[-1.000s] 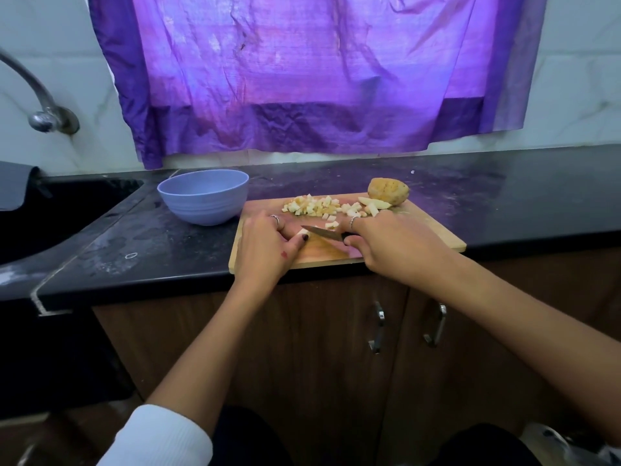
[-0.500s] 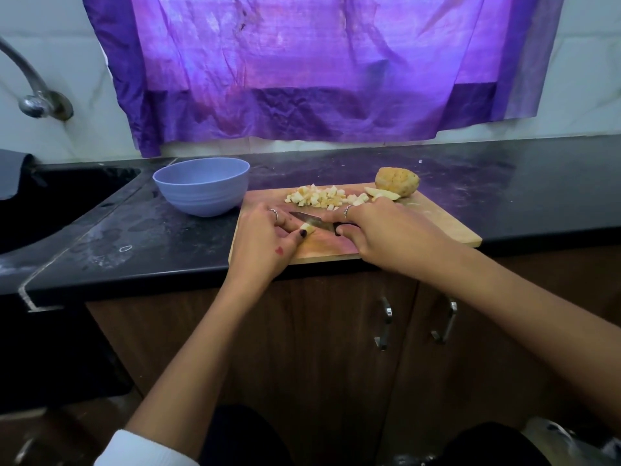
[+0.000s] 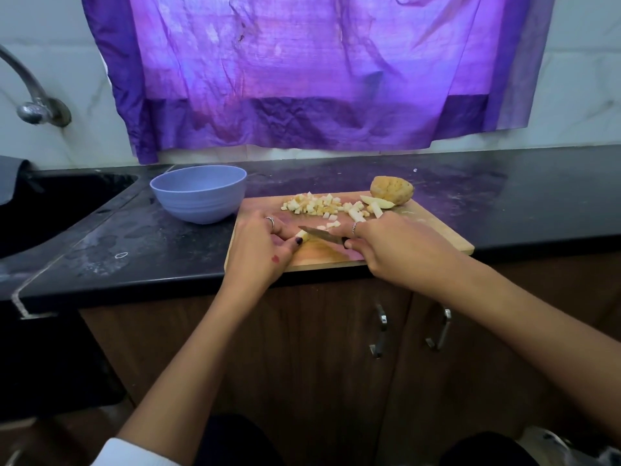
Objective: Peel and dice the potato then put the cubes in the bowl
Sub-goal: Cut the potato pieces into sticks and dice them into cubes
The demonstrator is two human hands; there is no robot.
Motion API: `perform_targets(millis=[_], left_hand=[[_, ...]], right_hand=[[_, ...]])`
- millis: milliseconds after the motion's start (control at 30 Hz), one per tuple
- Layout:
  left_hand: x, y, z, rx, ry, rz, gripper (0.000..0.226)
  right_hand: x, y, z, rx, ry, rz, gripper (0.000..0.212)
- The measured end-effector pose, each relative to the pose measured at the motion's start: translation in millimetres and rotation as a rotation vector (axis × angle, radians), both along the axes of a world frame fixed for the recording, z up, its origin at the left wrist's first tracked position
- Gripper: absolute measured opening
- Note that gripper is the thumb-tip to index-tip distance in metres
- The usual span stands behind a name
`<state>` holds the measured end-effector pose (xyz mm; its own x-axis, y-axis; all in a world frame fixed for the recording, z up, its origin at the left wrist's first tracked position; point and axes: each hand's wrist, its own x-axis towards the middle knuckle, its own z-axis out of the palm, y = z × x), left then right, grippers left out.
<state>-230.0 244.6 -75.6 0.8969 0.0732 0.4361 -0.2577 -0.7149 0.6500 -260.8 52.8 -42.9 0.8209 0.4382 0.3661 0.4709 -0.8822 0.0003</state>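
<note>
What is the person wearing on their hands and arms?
The left hand wears a silver ring, has dark polish on its thumbnail and a small red mark on its back. The right hand wears a silver ring too. A white sleeve shows on the left arm; the right forearm is bare.

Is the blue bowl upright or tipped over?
Upright. The blue bowl stands on its base on the countertop, rim level and opening upward, left of the cutting board. Its inside is hidden from view.
</note>
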Motion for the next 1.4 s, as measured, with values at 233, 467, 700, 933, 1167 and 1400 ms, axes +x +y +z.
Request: perform_targets(millis=[233,467,700,933,1167,1400], left_hand=[[-3.4,-1.0,3.0,0.010,0.006,-0.002,0.005],[-0.3,-0.3,2.8,0.033,0.000,0.009,0.007],[0.1,-1.4,1.1,0.052,-0.024,0.055,0.013],[-0.1,1.5,0.7,0.087,-0.037,0.017,0.020],[-4.7,7.5,1.6,0.046,-0.048,0.001,0.007],[-4.5,5.8,3.7,0.033,-0.047,0.012,0.015]], right_hand=[[-1.8,12.3,1.0,0.066,0.000,0.034,0.035],[3.3,25.4,9.9,-0.041,0.020,0.026,0.036],[-0.9,19.1,-3.7,-0.047,0.012,0.002,0.037],[-5.4,14.9,-5.1,0.135,0.000,-0.024,0.036],[-1.3,22.4,-8.3,0.141,0.011,0.013,0.032],[6.8,31.3,-0.4,0.019,0.025,0.025,0.032]])
